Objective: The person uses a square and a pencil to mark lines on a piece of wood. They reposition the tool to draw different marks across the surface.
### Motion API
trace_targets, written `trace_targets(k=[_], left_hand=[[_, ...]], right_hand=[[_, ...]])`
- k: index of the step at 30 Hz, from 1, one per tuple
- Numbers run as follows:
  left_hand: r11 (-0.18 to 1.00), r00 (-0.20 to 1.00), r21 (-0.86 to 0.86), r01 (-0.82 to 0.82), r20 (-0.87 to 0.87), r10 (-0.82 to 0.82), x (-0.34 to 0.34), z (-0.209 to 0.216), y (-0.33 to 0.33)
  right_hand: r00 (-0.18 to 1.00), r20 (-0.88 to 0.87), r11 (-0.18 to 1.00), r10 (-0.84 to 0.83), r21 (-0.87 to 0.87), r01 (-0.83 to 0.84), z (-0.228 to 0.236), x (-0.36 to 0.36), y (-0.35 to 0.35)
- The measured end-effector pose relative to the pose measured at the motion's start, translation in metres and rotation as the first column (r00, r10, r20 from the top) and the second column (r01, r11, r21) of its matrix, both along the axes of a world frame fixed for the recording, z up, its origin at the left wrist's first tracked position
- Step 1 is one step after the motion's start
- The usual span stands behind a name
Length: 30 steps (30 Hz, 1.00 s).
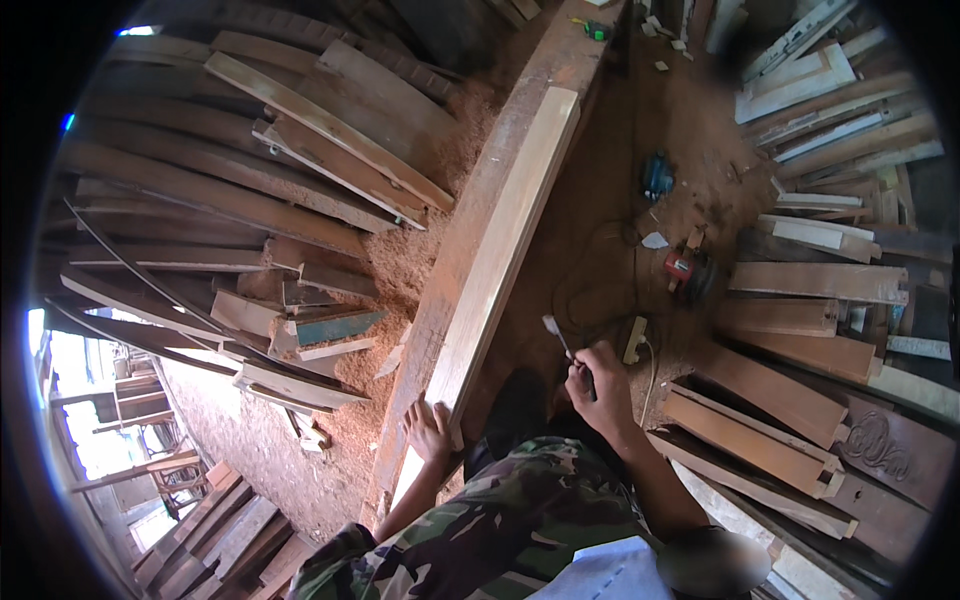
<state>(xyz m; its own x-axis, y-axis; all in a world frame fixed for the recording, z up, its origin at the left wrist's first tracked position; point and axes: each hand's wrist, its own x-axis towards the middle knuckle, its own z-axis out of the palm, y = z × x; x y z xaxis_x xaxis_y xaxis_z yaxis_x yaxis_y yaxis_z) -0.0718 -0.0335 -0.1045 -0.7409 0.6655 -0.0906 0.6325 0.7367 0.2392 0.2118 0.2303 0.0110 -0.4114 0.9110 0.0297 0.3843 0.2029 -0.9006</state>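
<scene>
A long, pale, planed board (505, 240) lies lengthwise on a narrow brown wooden bench (440, 300). On the near end of this board rests my left hand (428, 432), its fingers laid over the top and holding nothing. My right hand (597, 383) is in the air to the right of the board, closed around a slim, dark-handled tool (560, 338). The tool has a pale, flat tip that points up and left, apart from the wood; whether it is a chisel or a brush I cannot tell.
Stacked planks (230, 190) and wood shavings (400, 262) cover the left side. A green tape measure (594, 30) sits on the bench's far end. On the floor to the right are a blue power tool (656, 177), a red one (682, 268), a power strip (634, 340) and cables. More boards (750, 430) lean beyond.
</scene>
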Motion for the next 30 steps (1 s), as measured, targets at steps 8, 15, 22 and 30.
trace_targets(k=[8, 15, 22, 30], left_hand=[[0.929, 0.984, 0.359, 0.085, 0.115, -0.134, 0.009, 0.037, 0.150], [0.828, 0.800, 0.545, 0.135, 0.432, -0.415, 0.022, 0.051, 0.448], [0.891, 0.985, 0.448, 0.076, 0.104, -0.136, -0.011, -0.004, 0.614], [0.944, 1.000, 0.329, -0.011, -0.007, 0.014, 0.031, -0.012, 0.661]], right_hand=[[0.991, -0.020, 0.983, 0.135, -0.125, -0.136, 0.018, -0.001, 0.109], [0.965, -0.084, 0.965, 0.250, -0.065, -0.256, -0.011, -0.063, 0.260], [0.980, 0.169, 0.964, 0.102, -0.262, -0.055, -0.063, -0.064, 0.397], [0.976, 0.136, 0.916, 0.168, -0.389, -0.103, -0.096, -0.044, 0.495]])
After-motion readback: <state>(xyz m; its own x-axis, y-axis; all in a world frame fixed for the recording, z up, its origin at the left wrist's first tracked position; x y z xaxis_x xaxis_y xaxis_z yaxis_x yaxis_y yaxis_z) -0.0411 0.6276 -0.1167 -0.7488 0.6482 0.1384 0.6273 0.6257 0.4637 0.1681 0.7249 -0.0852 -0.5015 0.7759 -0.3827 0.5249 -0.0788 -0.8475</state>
